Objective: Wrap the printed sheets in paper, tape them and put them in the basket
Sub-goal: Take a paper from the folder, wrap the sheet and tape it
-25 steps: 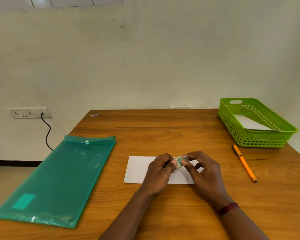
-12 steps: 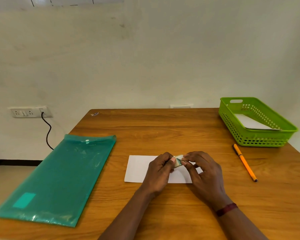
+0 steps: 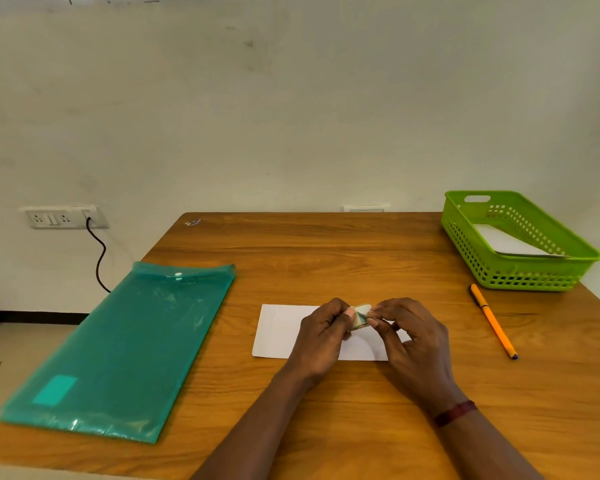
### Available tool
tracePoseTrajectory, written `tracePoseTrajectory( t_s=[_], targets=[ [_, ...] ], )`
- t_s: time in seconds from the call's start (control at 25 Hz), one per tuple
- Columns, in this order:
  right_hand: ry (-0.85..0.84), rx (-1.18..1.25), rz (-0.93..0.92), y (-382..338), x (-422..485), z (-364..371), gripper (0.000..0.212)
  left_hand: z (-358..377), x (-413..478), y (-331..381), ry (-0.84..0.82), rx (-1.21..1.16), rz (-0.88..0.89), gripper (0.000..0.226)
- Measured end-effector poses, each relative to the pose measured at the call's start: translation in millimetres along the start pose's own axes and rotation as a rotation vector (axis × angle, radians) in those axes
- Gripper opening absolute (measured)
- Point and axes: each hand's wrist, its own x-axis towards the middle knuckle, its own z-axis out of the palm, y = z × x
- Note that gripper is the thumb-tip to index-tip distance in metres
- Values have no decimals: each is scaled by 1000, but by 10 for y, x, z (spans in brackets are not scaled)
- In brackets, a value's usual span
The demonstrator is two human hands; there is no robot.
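A white wrapped paper packet (image 3: 278,332) lies flat on the wooden table (image 3: 326,258), partly under my hands. Just above it, my left hand (image 3: 321,336) and my right hand (image 3: 411,336) both pinch a small roll of tape (image 3: 361,317) between thumbs and fingertips. The right fingertips sit on the roll's right edge. A green plastic basket (image 3: 568,268) stands at the back right with a white packet (image 3: 513,242) lying inside it.
A teal plastic folder (image 3: 125,344) covers the table's left side and overhangs its edge. An orange pen (image 3: 492,320) lies between the packet and the basket. A wall socket with a black cord (image 3: 97,258) is at the left.
Both hands have kept hold of the tape roll over the packet. The fingers have shifted a little on it, and the roll has turned slightly.
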Motion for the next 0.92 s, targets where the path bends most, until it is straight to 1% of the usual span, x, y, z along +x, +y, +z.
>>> tracePoseTrajectory(
  t_s=[0.16,0.28,0.36,0.52,0.72,0.84,0.92],
  targets=[
    [0,7,-1,2,3,8,6,9,13,-15,10,18,2,22],
    [42,38,32,-15,11,-16,6,-16,48,-50,39,-21,-20,20],
    [68,24,57,-1,16,-33,6,-33,63,-68,51,-55,-38,19],
    [64,-17,91,35,21,-14,8,-34,62,-67,56,-65,-55,21],
    [98,-86,142,46,34,-47,19,-95,143,7,53,-259,-152,18],
    [117,-109,261,18,55,-34,25,-273,292,123,92,-201,-126,14],
    [132,-103,320,17,70,-27,24,-473,432,121,199,-48,-125,15]
  ],
)
